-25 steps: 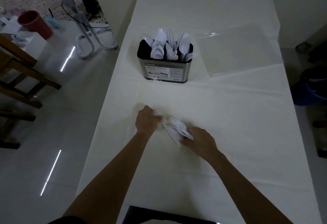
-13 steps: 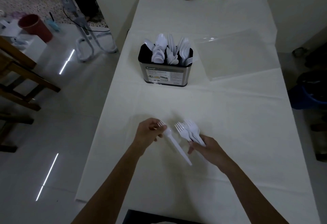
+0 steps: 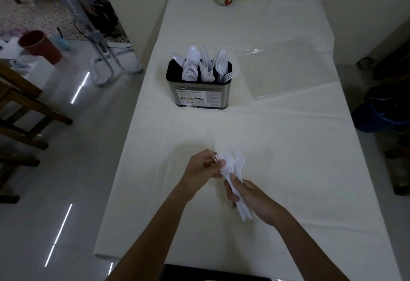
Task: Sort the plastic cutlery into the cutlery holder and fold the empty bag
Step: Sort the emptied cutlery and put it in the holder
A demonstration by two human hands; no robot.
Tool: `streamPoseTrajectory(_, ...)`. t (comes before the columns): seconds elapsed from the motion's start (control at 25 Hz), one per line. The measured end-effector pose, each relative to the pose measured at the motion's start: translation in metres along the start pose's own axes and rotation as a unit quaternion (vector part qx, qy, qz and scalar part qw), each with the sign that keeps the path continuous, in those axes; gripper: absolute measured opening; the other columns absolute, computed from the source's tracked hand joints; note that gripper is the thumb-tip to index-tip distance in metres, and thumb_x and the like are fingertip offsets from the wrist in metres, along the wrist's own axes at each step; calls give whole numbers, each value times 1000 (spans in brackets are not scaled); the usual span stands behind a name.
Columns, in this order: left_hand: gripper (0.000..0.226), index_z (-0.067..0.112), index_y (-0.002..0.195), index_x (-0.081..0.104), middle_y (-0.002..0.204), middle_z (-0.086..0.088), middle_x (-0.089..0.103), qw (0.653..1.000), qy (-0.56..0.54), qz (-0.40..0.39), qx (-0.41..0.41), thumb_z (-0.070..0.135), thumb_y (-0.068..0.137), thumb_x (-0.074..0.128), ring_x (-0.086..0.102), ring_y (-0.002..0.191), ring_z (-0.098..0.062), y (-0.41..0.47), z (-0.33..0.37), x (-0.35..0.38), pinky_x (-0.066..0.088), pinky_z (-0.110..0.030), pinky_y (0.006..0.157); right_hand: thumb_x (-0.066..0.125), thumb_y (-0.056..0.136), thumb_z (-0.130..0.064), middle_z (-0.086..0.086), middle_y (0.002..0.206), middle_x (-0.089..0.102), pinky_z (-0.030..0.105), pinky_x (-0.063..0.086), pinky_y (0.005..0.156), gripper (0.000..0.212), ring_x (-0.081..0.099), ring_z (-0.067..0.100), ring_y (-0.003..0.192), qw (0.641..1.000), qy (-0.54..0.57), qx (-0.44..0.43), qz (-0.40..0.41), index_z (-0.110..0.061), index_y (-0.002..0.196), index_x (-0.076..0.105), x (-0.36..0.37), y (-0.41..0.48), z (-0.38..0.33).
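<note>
Grip tight on the forks (image 3: 233,168): clasps the handles in the right hand (image 3: 251,196), pinches the tines with the left hand (image 3: 199,169), no longer keeping one fork apart as before. Holds them over the near bench (image 3: 288,158), long axis near-to-far, tines away toward the one cutlery holder (image 3: 199,95) and one bag (image 3: 286,67); fork count unclear.

Head view, steeply down over table (image 3: 288,147).

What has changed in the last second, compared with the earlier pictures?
The forks, split between both hands before, are now one bunch: the left hand moved right and pinches their heads, the right hand grips the handles. The cutlery holder and empty bag stayed put.
</note>
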State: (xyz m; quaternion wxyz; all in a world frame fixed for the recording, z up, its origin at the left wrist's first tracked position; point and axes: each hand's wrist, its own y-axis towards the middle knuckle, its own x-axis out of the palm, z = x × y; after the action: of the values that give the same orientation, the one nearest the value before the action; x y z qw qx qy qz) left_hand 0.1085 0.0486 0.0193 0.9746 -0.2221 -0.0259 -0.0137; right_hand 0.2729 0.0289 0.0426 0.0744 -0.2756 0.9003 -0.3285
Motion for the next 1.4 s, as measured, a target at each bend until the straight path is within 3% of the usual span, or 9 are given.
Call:
streamPoseTrajectory(0.16, 13, 12, 84, 58, 65, 7, 66, 998, 55, -27, 33, 3, 83, 67, 57, 56, -5, -1, 13, 4, 49, -21, 53, 38, 99, -37, -3, 61, 33, 29, 54, 80, 36, 40, 11, 57, 986, 122, -5, -113, -18, 69, 42, 2, -1, 7)
streamPoseTrajectory(0.28, 19, 18, 105, 61, 79, -5, 60, 995, 73, -62, 32, 10, 88, 63, 52, 57, -10, -2, 22, 4, 47, -21, 55, 47, 96, -35, -4, 56, 28, 24, 46, 54, 32, 30, 8, 47, 978, 167, 12, -123, -21, 68, 39, 1, -2, 8)
streamPoseTrajectory(0.4, 25, 21, 119, 60, 92, 5, 62, 987, 115, -106, 40, 24, 96, 51, 56, 73, -5, -4, 26, 9, 46, -17, 65, 50, 96, -34, -5, 54, 23, 18, 22, 41, 36, 20, 7, 44, 985, 143, 25, -91, -23, 65, 34, 1, -1, 7)
streamPoseTrajectory(0.48, 20, 18, 107, 65, 100, 7, 64, 985, 128, -100, 67, 28, 93, 55, 59, 86, -2, -5, 28, 14, 45, -14, 74, 52, 95, -31, -5, 53, 24, 18, 18, 40, 37, 19, 7, 44, 990, 114, 25, -82, -22, 64, 34, 3, 0, 6)
streamPoseTrajectory(0.6, 12, 13, 82, 60, 75, 2, 57, 991, 85, -71, 75, 24, 88, 62, 52, 69, -7, -5, 30, 17, 41, -18, 64, 53, 95, -24, -5, 52, 27, 21, 18, 42, 35, 22, 8, 43, 994, 93, -21, -52, -21, 63, 41, 5, -2, 1)
streamPoseTrajectory(0.84, 13, 7, 96, 57, 82, 2, 59, 989, 100, -45, 98, 4, 86, 64, 55, 70, -2, 2, 34, 5, 46, -13, 63, 39, 98, -40, -8, 62, 35, 22, 20, 50, 38, 26, 8, 52, 994, 64, -79, 28, -5, 101, 54, 3, -4, -1)
streamPoseTrajectory(1.08, 9, 11, 82, 56, 69, 7, 51, 977, 116, -135, 115, 16, 88, 61, 47, 62, -5, 2, 49, 0, 38, -13, 56, 33, 100, -41, -7, 64, 35, 22, 29, 57, 33, 32, 10, 55, 987, 77, -26, -138, -17, 83, 47, -12, -5, -13)
streamPoseTrajectory(1.24, 19, -4, 83, 58, 71, -4, 52, 966, 178, -169, 82, 13, 84, 69, 46, 64, -12, 9, 62, 4, 36, -18, 55, 36, 101, -35, -11, 88, 58, 18, 41, 82, 30, 54, 2, 83, 979, -112, -38, -163, -22, 92, 61, -26, -6, -31)
streamPoseTrajectory(1.4, 17, 0, 80, 62, 64, 0, 52, 960, 193, -196, 50, 10, 78, 75, 45, 56, -9, 13, 70, 7, 36, -17, 51, 44, 98, -39, 1, 68, 37, 18, 32, 62, 27, 34, 10, 59, 967, -164, -35, -191, -26, 92, 67, -33, -2, -41)
